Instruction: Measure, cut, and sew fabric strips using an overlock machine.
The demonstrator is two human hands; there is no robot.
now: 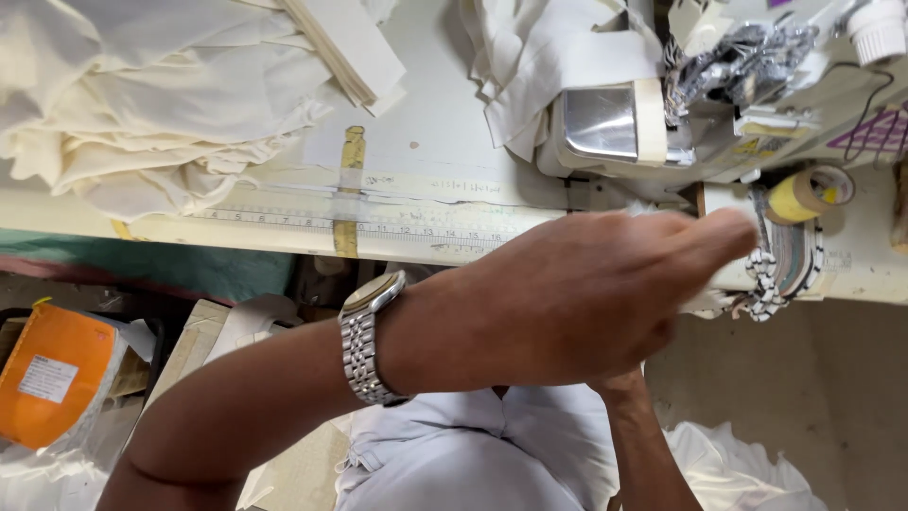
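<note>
Left hand (577,303) stretched across the view at the table (445,114) edge, metal wristwatch (364,341) on the wrist. Its fingers (719,237) are extended toward the right, loosely together, tips blurred; they lie against or just beside the stack of patterned fabric strips (785,265) hanging at the table edge. Cannot tell whether they grip anything.

Right hand is hidden under the left one; only the right forearm (643,445) shows, rising from below to meet it. Its fingers are out of sight, so their state can't be told.

Sewing machine (719,95) sits on the table above the left hand, with a shiny metal plate (601,123) and white cloth (539,57) draped over it. Yellow tape roll (804,194) just right of the fingertips, near the strips. Ruler strip (378,222) taped along the table's front edge. Pile of cream cloth (142,104) at far left of the table, well apart from the hands. Orange package (52,383) on the floor at lower left.
</note>
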